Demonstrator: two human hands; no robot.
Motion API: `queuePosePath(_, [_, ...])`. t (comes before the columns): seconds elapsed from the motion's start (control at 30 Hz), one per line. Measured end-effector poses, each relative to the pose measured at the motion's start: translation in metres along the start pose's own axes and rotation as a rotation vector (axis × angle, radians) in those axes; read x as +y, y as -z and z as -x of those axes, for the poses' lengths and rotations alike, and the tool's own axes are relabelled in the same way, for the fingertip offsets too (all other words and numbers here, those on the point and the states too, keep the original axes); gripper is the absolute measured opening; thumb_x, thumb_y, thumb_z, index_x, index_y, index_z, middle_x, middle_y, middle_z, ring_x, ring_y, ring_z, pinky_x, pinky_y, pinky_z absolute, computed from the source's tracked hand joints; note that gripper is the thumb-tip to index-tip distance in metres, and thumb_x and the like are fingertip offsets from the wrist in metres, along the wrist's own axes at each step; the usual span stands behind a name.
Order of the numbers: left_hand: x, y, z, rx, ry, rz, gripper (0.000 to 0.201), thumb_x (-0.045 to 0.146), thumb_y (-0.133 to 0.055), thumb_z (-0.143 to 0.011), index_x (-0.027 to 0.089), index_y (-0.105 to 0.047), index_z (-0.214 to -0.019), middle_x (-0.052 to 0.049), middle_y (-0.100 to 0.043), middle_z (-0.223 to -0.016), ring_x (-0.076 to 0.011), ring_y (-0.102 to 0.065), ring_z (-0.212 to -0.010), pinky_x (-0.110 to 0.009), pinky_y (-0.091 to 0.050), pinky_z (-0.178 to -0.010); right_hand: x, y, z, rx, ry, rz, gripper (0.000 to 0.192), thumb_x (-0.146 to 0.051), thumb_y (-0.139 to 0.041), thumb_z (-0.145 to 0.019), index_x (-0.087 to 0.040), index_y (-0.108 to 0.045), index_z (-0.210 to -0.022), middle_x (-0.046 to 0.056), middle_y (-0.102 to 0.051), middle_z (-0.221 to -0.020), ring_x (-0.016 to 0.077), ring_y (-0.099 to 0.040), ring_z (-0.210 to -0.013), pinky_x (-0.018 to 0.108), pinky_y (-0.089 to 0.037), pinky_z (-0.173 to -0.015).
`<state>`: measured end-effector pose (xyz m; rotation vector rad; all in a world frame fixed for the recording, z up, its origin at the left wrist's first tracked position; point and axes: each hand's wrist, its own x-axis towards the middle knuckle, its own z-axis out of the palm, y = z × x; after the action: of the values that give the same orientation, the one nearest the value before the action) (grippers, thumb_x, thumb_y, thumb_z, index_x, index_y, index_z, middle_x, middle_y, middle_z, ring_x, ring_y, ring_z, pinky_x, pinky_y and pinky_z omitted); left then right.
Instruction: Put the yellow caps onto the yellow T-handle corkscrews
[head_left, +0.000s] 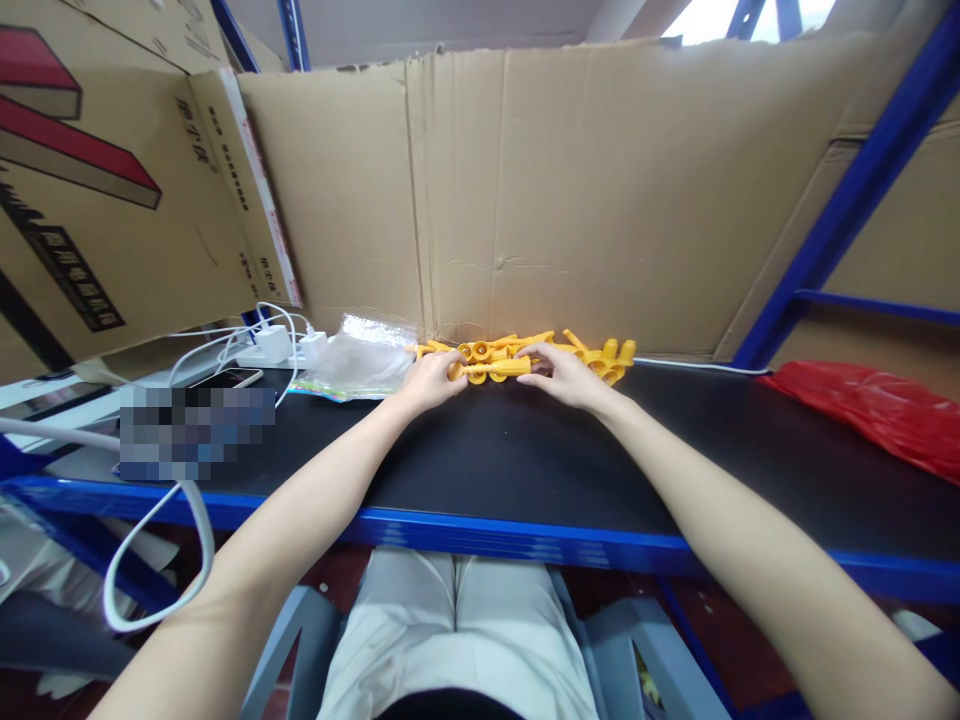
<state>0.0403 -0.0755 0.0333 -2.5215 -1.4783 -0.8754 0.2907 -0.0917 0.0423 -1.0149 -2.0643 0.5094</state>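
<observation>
Black shelf with a blue front edge carries everything. Along its back edge, against the cardboard wall, lies the yellow pile. Both hands share one yellow part: left hand curled round its end, right hand pinching, probably fingertips only. Keep ends square, press straight.

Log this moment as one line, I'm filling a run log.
left hand: holds yellow plastic piece | right hand: on same piece | yellow parts pile behind | black shelf top

plastic parts at shelf back against cardboard, clear bag left, crumpled bag right
</observation>
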Motion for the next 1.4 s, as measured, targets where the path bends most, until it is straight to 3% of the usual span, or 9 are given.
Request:
queuePosePath(0.13, [0.001, 0.001, 0.000, 0.002, -0.010, -0.027, 0.032, 0.031, -0.053, -0.076, 0.020, -0.065, -0.103, -0.005, -0.069, -0.086, -0.0186, -0.062, -0.076, -0.027, -0.044, -0.068, -0.004, 0.000, 0.001, -0.005, -0.017, -0.040, 0.031, -0.029, -0.063, -0.079, -0.019, -0.055, -0.107, 0.008, -0.064, -0.103, 0.0184, -0.064, -0.090, 0.041, -0.049, -0.090])
queuePosePath(0.37, [0.006, 0.001, 0.001, 0.007, 0.021, -0.007, 0.030, 0.032, -0.054, -0.076, 0.021, -0.066, -0.102, -0.005, -0.069, -0.087, -0.0190, -0.062, -0.078, -0.026, -0.043, -0.066, 0.000, -0.006, 0.000, -0.013, -0.160, -0.147, 0.030, -0.044, -0.045, -0.090, -0.019, -0.051, -0.106, 0.004, -0.068, -0.077, 0.0162, -0.066, -0.061, 0.041, -0.051, -0.083])
queuePosePath(0.57, [0.005, -0.001, 0.001, -0.002, 0.063, 0.006, 0.031, 0.034, -0.055, -0.075, 0.021, -0.065, -0.101, -0.005, -0.068, -0.084, -0.0185, -0.061, -0.073, -0.026, -0.041, -0.062, -0.002, 0.001, 0.003, -0.143, -0.140, -0.229, 0.045, -0.042, -0.062, -0.080, -0.021, -0.040, -0.113, 0.002, -0.068, -0.076, 0.0183, -0.067, -0.074, 0.041, -0.049, -0.085])
queuePosePath(0.73, [0.007, 0.001, 0.002, 0.035, 0.022, 0.039, 0.031, 0.033, -0.054, -0.076, 0.020, -0.064, -0.102, -0.004, -0.068, -0.085, -0.0177, -0.060, -0.074, -0.025, -0.041, -0.063, -0.011, 0.004, 0.003, -0.114, -0.188, -0.268, 0.039, -0.054, -0.058, -0.079, -0.020, -0.046, -0.096, 0.005, -0.069, -0.075, 0.0169, -0.065, -0.060, 0.040, -0.051, -0.077])
queuePosePath(0.9, [0.012, 0.002, 0.002, 0.083, -0.002, 0.040, 0.030, 0.033, -0.056, -0.076, 0.019, -0.064, -0.101, -0.004, -0.068, -0.085, -0.0173, -0.061, -0.076, -0.025, -0.042, -0.066, -0.015, 0.000, 0.000, -0.046, -0.308, -0.239, 0.051, -0.069, -0.044, -0.080, -0.018, -0.054, -0.081, 0.007, -0.068, -0.064, 0.0144, -0.058, -0.044, 0.034, -0.050, -0.058])
queuePosePath(1.03, [0.012, 0.001, 0.001, 0.068, 0.035, 0.025, 0.029, 0.032, -0.056, -0.075, 0.020, -0.064, -0.101, -0.004, -0.068, -0.085, -0.0183, -0.061, -0.076, -0.026, -0.042, -0.065, -0.011, 0.001, 0.000, -0.061, -0.346, -0.177, 0.052, -0.065, -0.038, -0.085, -0.017, -0.056, -0.089, 0.010, -0.070, -0.077, 0.0141, -0.060, -0.047, 0.033, -0.052, -0.058])
queuePosePath(1.1, [0.011, 0.001, 0.000, 0.056, 0.062, 0.018, 0.030, 0.033, -0.056, -0.076, 0.021, -0.064, -0.102, -0.004, -0.068, -0.085, -0.0185, -0.061, -0.076, -0.026, -0.042, -0.065, -0.007, 0.003, 0.000, -0.074, -0.306, -0.180, 0.043, -0.055, -0.049, -0.085, -0.018, -0.053, -0.106, 0.011, -0.069, -0.098, 0.0147, -0.065, -0.058, 0.033, -0.054, -0.063])
queuePosePath(1.2, [0.009, 0.001, 0.000, 0.045, 0.077, 0.013, 0.031, 0.033, -0.055, -0.076, 0.020, -0.064, -0.103, -0.005, -0.068, -0.085, -0.0186, -0.061, -0.076, -0.027, -0.042, -0.066, -0.001, 0.004, 0.001, -0.068, -0.211, -0.230, 0.050, -0.036, -0.066, -0.076, -0.022, -0.045, -0.120, 0.010, -0.062, -0.115, 0.0148, -0.068, -0.072, 0.034, -0.056, -0.074])
queuePosePath(1.4, [0.013, 0.004, 0.003, 0.057, 0.050, 0.013, 0.030, 0.034, -0.055, -0.077, 0.020, -0.063, -0.102, -0.005, -0.068, -0.087, -0.0189, -0.061, -0.078, -0.027, -0.042, -0.067, -0.002, 0.002, 0.000, -0.016, -0.214, -0.262, 0.030, -0.046, -0.061, -0.079, -0.020, -0.053, -0.091, 0.006, -0.069, -0.080, 0.0160, -0.065, -0.059, 0.042, -0.055, -0.074])
